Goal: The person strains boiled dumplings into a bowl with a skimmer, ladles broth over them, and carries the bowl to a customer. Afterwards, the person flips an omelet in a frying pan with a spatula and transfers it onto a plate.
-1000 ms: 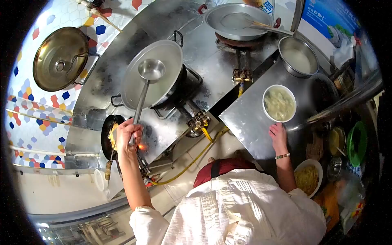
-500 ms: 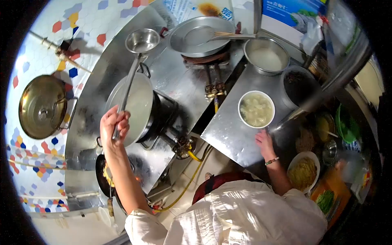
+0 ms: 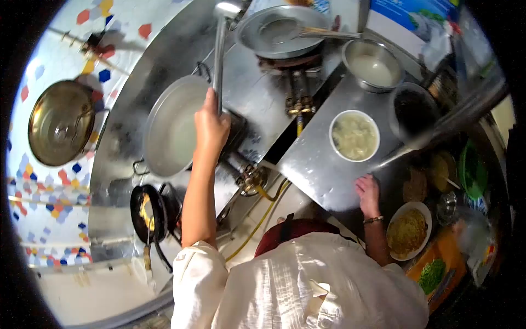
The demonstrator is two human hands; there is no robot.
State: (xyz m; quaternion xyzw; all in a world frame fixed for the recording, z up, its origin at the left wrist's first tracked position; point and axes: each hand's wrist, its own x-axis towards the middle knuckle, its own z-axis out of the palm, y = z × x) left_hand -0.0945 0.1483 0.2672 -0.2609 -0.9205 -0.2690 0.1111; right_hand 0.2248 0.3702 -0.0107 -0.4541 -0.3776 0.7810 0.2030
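Note:
My left hand (image 3: 212, 129) is wrapped round the handle of a long metal ladle (image 3: 219, 52), raised over the right side of a large pot (image 3: 159, 126) of pale liquid. The ladle's bowl is near the top edge of the view. My right hand (image 3: 367, 193) rests low by the steel counter (image 3: 318, 164), fingers loosely spread and holding nothing. Just above it stands a white bowl (image 3: 354, 136) of dumpling-like pieces in liquid, apart from the fingers.
A wide pan (image 3: 282, 46) sits on the back burner, a steel bowl (image 3: 373, 66) to its right. A small black pan (image 3: 141, 211) with food is at the left. An oval dish (image 3: 408, 230) and chopped greens (image 3: 433, 276) are at the lower right.
The ladle has risen from over the large pot and swung right, toward the wide pan. My right hand has stayed near the white bowl, now slightly farther from it.

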